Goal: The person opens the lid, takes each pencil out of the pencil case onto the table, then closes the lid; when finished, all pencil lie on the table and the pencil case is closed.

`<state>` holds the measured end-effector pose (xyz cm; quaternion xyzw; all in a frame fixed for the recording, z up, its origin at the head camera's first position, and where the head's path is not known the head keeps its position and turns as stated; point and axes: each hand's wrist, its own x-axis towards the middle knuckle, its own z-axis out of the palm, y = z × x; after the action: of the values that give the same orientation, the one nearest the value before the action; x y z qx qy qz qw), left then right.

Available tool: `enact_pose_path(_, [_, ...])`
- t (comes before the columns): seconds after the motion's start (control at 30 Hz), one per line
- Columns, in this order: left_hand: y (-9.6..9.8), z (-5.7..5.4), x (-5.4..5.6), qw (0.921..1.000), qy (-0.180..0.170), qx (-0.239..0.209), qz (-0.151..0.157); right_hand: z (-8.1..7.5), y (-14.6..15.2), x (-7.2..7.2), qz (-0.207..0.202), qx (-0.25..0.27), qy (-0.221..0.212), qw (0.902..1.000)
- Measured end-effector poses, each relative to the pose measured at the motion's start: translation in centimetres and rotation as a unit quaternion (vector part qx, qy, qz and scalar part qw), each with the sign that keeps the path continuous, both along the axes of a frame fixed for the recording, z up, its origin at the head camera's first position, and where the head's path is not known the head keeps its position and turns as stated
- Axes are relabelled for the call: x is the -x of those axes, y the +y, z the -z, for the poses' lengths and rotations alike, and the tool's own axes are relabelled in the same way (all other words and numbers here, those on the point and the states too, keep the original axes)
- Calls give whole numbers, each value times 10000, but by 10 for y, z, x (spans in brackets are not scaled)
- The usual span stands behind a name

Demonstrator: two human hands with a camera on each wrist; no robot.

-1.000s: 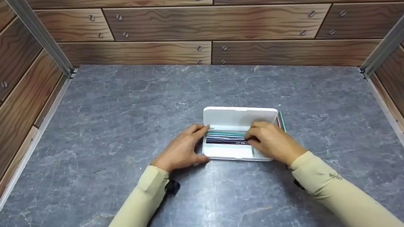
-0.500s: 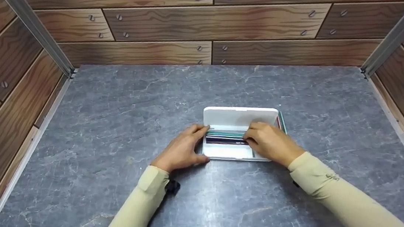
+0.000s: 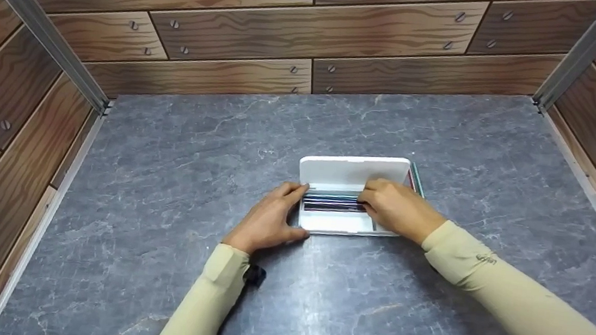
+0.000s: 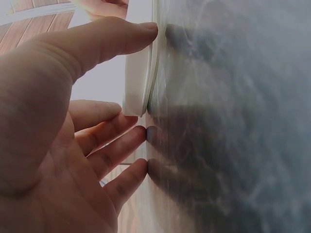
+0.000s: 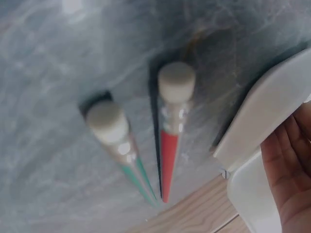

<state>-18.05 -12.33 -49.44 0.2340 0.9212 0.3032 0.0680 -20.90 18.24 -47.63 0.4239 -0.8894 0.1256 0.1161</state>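
Observation:
A white pencil case [image 3: 336, 221] lies on the tabletop with its lid [image 3: 338, 171] raised at the back. Several slim teal, blue and dark pens [image 3: 330, 203] lie lengthwise in it. My left hand [image 3: 270, 215] holds the case's left end, thumb at the front corner and fingers at the back. In the left wrist view, the thumb overlaps the case's side [image 4: 137, 80] and the lower fingertips touch the table. My right hand [image 3: 401, 206] reaches into the case with curled fingers at the pens' right ends, pinching them; the fingertips are mostly hidden.
Just right of the lid, a red pen [image 5: 168, 155] and a green pen [image 5: 138, 179] with white ends lie on the grey marbled tabletop [image 3: 196, 147]. Wood-patterned walls [image 3: 234, 30] and metal corner posts [image 3: 43, 28] enclose the table at the back and sides.
My right hand has shifted slightly left along the pens, and the pens in the case have moved slightly among themselves. The left hand and the case have stayed in place.

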Motion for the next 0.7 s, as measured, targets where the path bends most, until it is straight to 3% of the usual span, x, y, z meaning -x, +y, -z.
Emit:
enact_pose_path(0.17, [0,0,-1,10000,-11,-22,12,3,0,-2,-36,-122,308,9994])
enact_pose_path(0.27, [0,0,-1,10000,-25,-22,7,5,1,0,-72,30,254,9996])
enact_pose_path(0.47, [-1,0,-1,10000,-22,-54,22,2,7,0,-47,748,-345,9966])
enact_pose_path(0.7, [-1,0,0,10000,-5,-46,7,-10,17,-6,294,1704,-1016,9797])
